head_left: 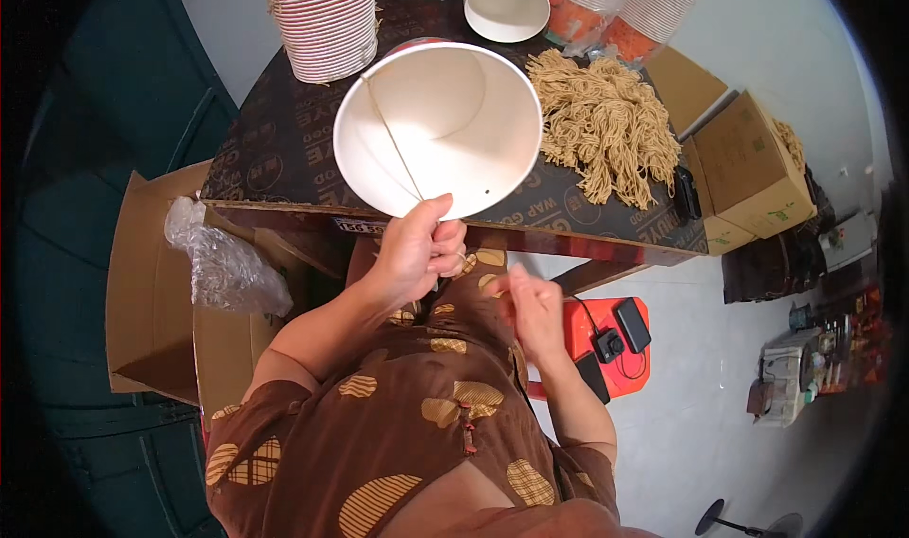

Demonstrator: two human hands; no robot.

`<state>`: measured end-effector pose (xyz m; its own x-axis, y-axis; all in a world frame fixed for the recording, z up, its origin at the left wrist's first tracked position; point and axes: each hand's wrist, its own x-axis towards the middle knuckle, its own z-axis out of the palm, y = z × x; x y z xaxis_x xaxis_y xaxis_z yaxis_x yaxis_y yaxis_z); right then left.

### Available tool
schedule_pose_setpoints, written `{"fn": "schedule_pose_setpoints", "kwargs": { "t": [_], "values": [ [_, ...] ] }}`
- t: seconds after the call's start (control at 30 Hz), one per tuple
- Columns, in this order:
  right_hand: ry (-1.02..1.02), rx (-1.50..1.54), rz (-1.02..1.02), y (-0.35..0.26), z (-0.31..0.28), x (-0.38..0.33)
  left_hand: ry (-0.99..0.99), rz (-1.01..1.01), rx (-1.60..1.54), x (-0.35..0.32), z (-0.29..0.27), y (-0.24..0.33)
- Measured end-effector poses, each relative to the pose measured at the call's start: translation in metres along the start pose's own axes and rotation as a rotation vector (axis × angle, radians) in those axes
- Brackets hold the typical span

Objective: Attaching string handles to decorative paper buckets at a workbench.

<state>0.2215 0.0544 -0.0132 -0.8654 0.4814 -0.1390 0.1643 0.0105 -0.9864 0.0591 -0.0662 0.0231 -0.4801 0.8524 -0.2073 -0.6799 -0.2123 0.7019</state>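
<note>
White paper bucket (437, 126) is being gripped at its rim by the left hand (414, 251), fingers clamped (string (390, 140) crossing inside); right hand (533, 308) fingers are being pinched together nearby.

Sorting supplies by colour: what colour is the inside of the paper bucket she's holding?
Plain white inside the paper bucket, held by her left hand; head view.

The left hand (417, 249) is pinching the near rim of a large white paper bucket (437, 126), tilting its open mouth toward the camera above the dark printed counter (275, 159). A thin tan string (390, 140) is running across the bucket's inside. The right hand (533, 306) is hovering below the bucket, fingers curled. A heap of tan string bundles (601, 121) is lying right of the bucket, a stack of striped paper buckets (325, 22) behind-left.
</note>
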Motion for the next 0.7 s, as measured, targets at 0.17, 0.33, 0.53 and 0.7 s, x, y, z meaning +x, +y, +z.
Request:
{"fn": "schedule_pose_setpoints", "kwargs": {
  "t": [0.17, 0.33, 0.53, 0.7],
  "values": [
    [-0.146, 0.495, 0.171, 0.014, 0.020, 0.006, -0.160, -0.055, -0.004, -0.007, 0.012, -0.020],
    [0.042, 0.867, -0.039, 0.005, 0.016, 0.004, -0.268, -0.040, -0.071, -0.014, 0.007, -0.033],
    [0.162, 0.926, -0.136, 0.007, -0.006, 0.015, -0.100, -0.132, -0.071, -0.013, 0.000, -0.034],
    [0.177, 1.017, -0.119, 0.003, -0.016, 0.015, -0.068, -0.140, -0.008, -0.012, -0.005, -0.027]
  ]
}}
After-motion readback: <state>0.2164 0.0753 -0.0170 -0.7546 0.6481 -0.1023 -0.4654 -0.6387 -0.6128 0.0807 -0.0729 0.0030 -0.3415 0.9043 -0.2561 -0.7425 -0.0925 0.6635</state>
